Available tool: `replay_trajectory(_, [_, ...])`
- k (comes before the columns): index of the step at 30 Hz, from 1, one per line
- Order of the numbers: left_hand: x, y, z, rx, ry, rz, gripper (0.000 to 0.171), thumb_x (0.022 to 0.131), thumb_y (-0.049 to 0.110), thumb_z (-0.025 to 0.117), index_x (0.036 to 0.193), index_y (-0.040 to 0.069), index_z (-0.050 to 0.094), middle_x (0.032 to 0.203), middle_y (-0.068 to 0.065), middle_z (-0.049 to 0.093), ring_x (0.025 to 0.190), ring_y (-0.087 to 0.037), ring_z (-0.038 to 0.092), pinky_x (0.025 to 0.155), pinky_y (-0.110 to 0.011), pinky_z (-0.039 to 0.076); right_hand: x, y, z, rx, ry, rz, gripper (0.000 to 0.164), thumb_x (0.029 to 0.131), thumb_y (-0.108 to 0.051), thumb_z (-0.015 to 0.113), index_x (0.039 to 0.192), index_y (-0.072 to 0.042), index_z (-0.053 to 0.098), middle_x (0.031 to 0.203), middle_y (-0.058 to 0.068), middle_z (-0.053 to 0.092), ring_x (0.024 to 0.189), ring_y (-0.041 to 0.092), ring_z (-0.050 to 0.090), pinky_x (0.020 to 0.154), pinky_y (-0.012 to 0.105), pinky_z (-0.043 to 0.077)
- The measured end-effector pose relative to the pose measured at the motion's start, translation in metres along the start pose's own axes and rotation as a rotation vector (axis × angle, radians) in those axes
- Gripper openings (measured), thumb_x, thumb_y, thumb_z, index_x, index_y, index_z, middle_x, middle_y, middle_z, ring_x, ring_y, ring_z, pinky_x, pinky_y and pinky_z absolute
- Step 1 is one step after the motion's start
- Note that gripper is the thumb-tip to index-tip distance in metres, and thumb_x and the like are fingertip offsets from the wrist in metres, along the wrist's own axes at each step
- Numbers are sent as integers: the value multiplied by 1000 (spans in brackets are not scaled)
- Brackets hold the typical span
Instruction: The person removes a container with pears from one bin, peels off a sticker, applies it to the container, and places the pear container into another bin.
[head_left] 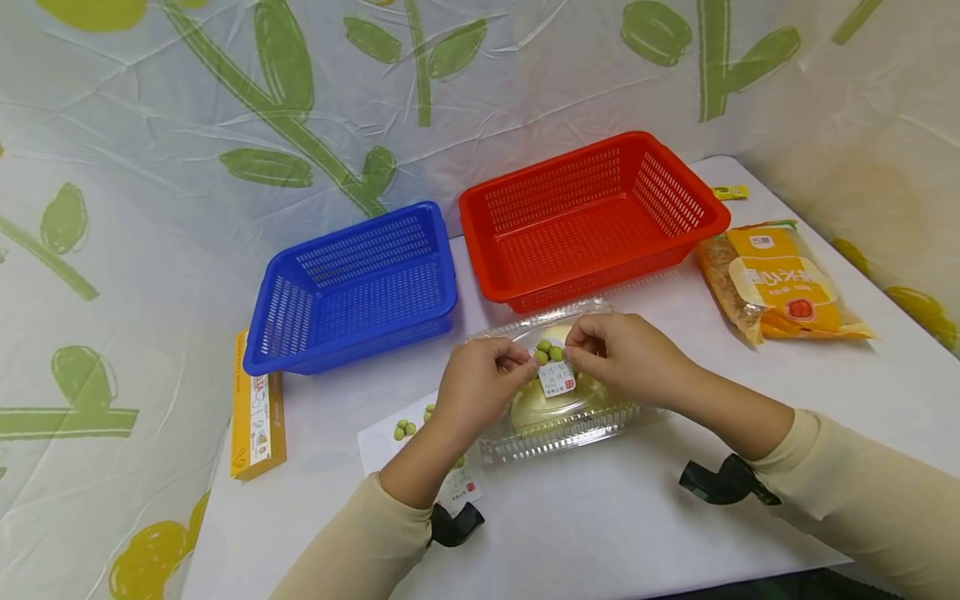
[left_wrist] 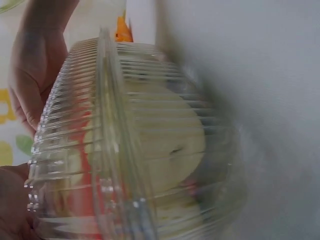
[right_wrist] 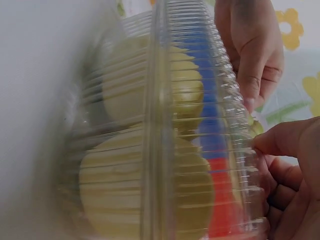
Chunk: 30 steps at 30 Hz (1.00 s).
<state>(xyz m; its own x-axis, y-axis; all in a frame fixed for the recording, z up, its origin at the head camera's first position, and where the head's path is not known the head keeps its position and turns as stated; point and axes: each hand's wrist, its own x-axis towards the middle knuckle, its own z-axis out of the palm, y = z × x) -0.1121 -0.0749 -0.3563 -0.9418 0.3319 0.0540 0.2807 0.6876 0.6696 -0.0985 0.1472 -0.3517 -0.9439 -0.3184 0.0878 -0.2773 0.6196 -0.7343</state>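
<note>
A clear ribbed plastic clamshell box (head_left: 517, 446) lies on the table with large, round, pale yellow-green fruits (right_wrist: 112, 182) inside. Over its lid is a sticker (head_left: 557, 379) with green fruits and handwriting-like print. My left hand (head_left: 480, 387) pinches the sticker's left edge between thumb and forefinger. On the opposite edge, my right hand (head_left: 633, 358) does the same. Whether the sticker touches the lid cannot be told. Under my left forearm lies a white sheet (head_left: 375, 446) of similar stickers, partly hidden.
A blue basket (head_left: 348, 333) stands back left and a red basket (head_left: 592, 283) behind the box. An orange-yellow carton (head_left: 258, 417) lies partly under the blue basket. At the right are an orange food bag (head_left: 780, 287) and a small yellow packet (head_left: 730, 192).
</note>
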Motion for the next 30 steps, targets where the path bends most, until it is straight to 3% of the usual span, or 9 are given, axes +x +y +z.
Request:
replay_trajectory(5, [0,-1,5,93,30,28,12,90,28,78,84,19,77,67,13,60,66,-10,56,63,-30,48,0,0,4,-128,35,-34,8,92,-16,69,85,-16,68,67,-9,57,62,12,50,59,33,43])
replay_trajectory(13, [1,-2,10,188,71,86,11,89,29,78,82,20,76,62,17,57,65,-7,55,87,-40,45,0,5,11,-261,77,-101,11,91,-17,68,80,-18,66,60,-12,50,56,10,45,55,33,39])
replay_trajectory(22, [1,-3,14,224,98,101,12,86,27,80,79,21,73,62,18,57,65,-5,56,83,-37,44,1,9,16,-337,115,-153,10,88,-17,68,79,-17,65,57,-14,48,52,7,44,66,37,42])
replay_trajectory(26, [0,-4,15,235,108,100,20,85,28,83,82,20,65,65,16,56,65,-5,55,79,-37,42,0,10,18,-351,119,-173,5,88,-17,68,87,-14,64,58,-14,47,53,8,42,62,36,40])
replay_trajectory(30, [0,-3,15,225,88,106,24,84,27,84,88,19,62,66,16,55,62,-5,54,78,-38,41,0,12,17,-374,128,-245,8,88,-15,71,95,-15,67,62,-13,50,56,8,45,61,34,41])
